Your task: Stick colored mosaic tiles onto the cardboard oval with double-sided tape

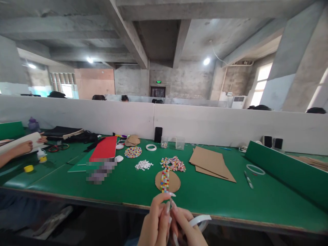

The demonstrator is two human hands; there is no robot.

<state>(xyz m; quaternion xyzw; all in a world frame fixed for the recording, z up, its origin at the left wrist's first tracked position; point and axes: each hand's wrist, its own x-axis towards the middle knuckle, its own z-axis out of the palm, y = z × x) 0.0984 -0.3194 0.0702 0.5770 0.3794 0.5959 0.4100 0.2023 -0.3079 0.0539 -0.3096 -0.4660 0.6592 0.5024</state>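
Observation:
My left hand [156, 220] and my right hand [188, 225] meet just in front of the table's front edge, fingertips pinched together. What lies between the fingertips is too small to make out. A roll of white tape [201, 219] juts out from my right hand, part of it hidden behind the fingers. Just beyond my hands lies a round cardboard disc [174, 181], with a band of small coloured square tiles [164, 181] running across it. Past the disc are a heap of mixed coloured tiles [174, 164] and a pile of white pieces [144, 165].
On the green table [210, 201] lie cardboard sheets [211, 160], a tile-covered disc [133, 152], a tape ring [151, 147], a red sheet [106, 148] and a pen [248, 180]. A white partition [205, 124] stands behind. At left, another person's hands [25, 147] hold something pale.

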